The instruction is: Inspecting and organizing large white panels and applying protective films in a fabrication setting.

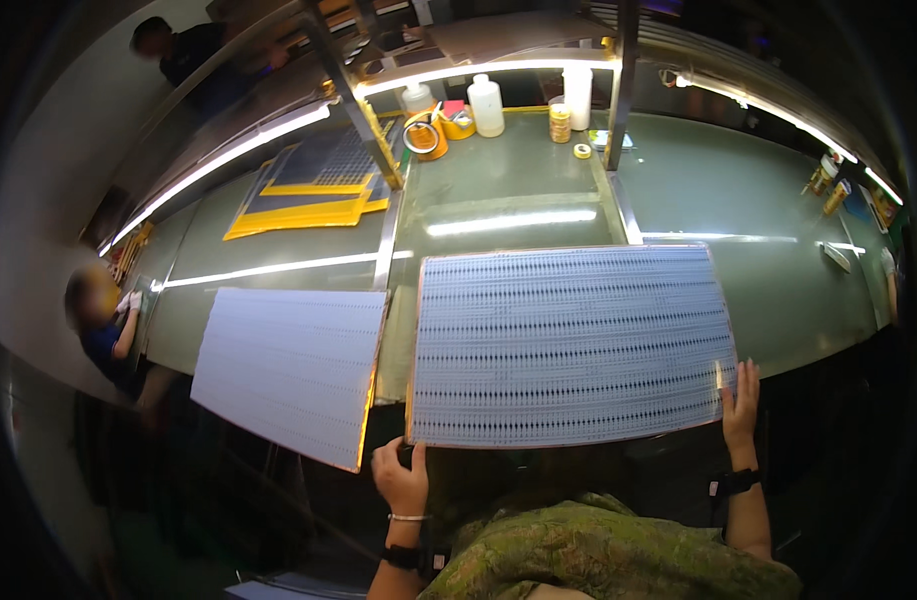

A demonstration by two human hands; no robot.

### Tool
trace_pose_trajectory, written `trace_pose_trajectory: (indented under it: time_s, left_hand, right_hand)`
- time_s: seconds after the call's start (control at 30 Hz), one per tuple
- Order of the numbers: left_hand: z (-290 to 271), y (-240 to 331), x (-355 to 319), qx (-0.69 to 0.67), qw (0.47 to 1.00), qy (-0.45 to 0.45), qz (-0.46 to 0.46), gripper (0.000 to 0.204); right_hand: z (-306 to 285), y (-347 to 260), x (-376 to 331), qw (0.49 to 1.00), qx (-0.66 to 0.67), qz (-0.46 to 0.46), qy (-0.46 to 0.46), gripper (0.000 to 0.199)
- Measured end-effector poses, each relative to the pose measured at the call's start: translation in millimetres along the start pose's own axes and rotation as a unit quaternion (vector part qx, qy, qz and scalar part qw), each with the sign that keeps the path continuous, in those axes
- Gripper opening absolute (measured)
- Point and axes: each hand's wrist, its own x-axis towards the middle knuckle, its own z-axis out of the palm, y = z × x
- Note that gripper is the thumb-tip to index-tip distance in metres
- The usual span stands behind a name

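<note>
Far to our left a seated person (100,325) works at the end of the green bench (778,300), and beyond them yellow-edged dark sheets (313,185) lie flat on the bench top. Nearer us a pale perforated sheet (293,370) hangs over the bench's front edge, tilted and untouched. Our left hand (402,480) pinches the lower left corner of a large patterned panel (568,340), fingers closed on its edge. The panel lies in front of us with its far edge over the bench and its near edge jutting past the front toward our body; whether it rests or is lifted slightly we cannot tell. Behind it stand white bottles (486,105) and tape rolls (425,135) by the upright post. Our right hand (742,405) holds the panel's lower right corner, fingers stretched up along the side edge. We judge the panel is mid-handling, not yet squared on the bench.
</note>
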Motion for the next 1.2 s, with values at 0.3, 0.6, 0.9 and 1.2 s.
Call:
trace_pose_trajectory:
  time_s: [0.3,0.6,0.9,1.2]
  left_hand:
    - [42.9,-17.9,19.2,-0.514,0.841,-0.073,-0.153,0.022]
    - [12.0,-65.3,-1.9,-0.553,0.776,-0.226,-0.201,0.018]
    - [-45.8,-50.3,24.6,-0.548,0.793,-0.211,-0.165,0.022]
    - [-238.2,120.2,169.0,-0.749,0.637,-0.011,0.185,0.044]
  right_hand:
    - [-12.2,43.7,-9.6,0.814,0.474,0.302,-0.149,0.021]
    - [-30.0,44.7,-22.0,0.615,0.678,0.282,-0.287,0.065]
    - [-100.3,16.9,-12.4,0.698,0.627,0.313,-0.149,0.060]
    - [-84.2,-198.1,152.3,0.955,0.263,-0.101,0.093,0.043]
